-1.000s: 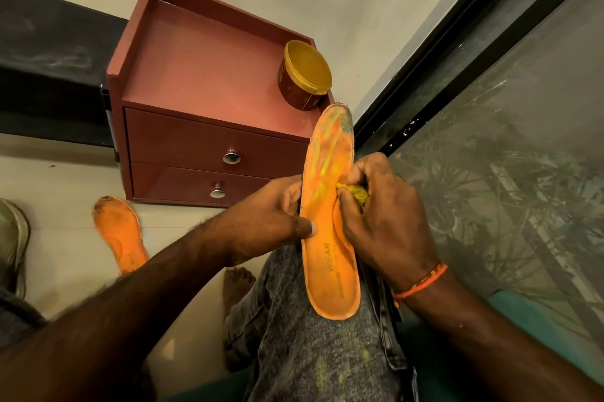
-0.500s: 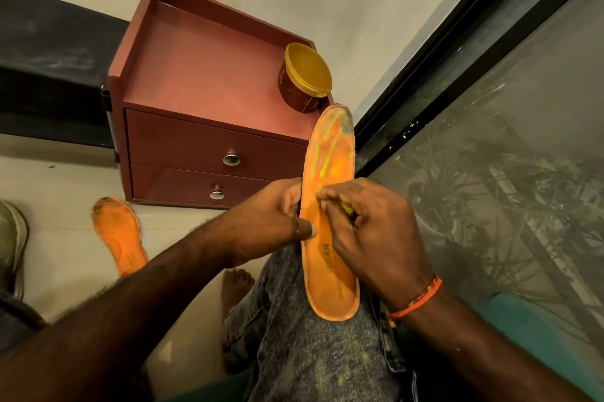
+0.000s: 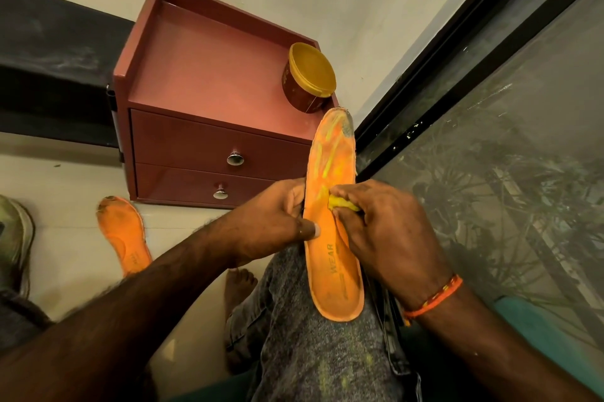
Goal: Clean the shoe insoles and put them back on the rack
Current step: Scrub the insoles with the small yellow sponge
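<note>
An orange insole (image 3: 336,274) lies lengthwise on my knee, toe end pointing away, with yellow streaks and a dark patch near the toe. My left hand (image 3: 277,221) grips its left edge, thumb on top. My right hand (image 3: 385,231) pinches a small yellow cloth or sponge (image 3: 340,203) and presses it on the insole's middle. A second orange insole (image 3: 125,238), dirty at the toe, lies on the floor at the left.
A red-brown two-drawer cabinet (image 3: 202,153) stands ahead against the wall, a round tin with a gold lid (image 3: 310,81) on its top. A shoe (image 3: 13,238) sits at the far left edge. A dark-framed window (image 3: 490,140) runs along the right.
My right hand has slid with the yellow cloth across the insole, from its right edge towards the middle. My left hand has kept its grip in place.
</note>
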